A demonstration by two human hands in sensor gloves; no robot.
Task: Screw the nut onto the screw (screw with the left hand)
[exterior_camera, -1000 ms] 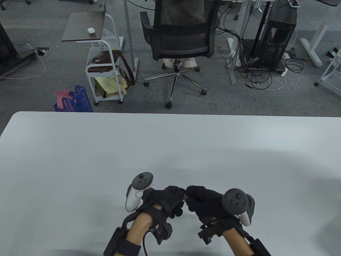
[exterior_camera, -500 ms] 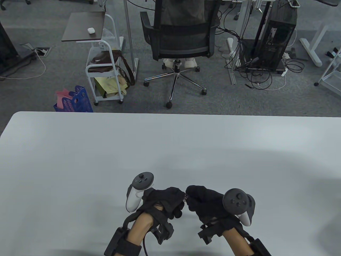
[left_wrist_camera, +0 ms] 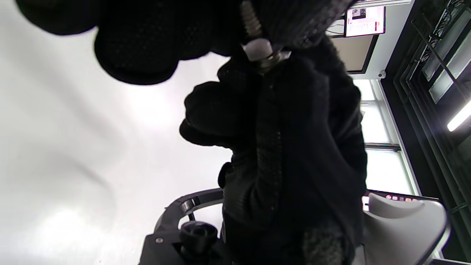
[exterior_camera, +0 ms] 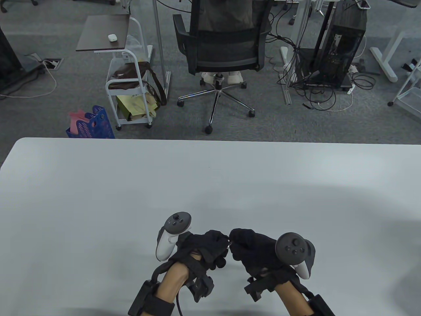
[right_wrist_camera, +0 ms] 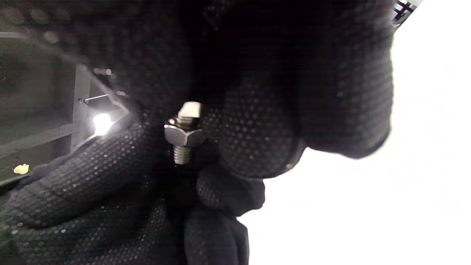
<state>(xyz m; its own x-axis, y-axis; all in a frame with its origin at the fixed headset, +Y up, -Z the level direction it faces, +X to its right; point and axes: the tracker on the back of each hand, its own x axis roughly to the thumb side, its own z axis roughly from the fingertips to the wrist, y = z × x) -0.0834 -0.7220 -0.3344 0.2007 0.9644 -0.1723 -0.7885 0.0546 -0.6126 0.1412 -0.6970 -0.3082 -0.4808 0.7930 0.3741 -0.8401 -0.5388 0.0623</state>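
Threading step: nut part-way on the screw, above the bench [exterior_camera: 98, 197].

Left hand [exterior_camera: 207, 248] fingers pinch the screw [right_wrist_camera: 182, 154]; right hand [exterior_camera: 250, 251] fingers grip the nut [right_wrist_camera: 184, 134] between them. Next, probably another left-hand twist with the nut held square.

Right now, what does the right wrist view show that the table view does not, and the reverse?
Only the right wrist view shows the parts clearly: a hex nut sits on the screw, whose threaded end sticks out past it, with gloved fingers closed around them. Only the table view shows the whole table, both trackers, and the chair beyond. Both show the left hand and right hand meeting fingertip to fingertip at the screw.
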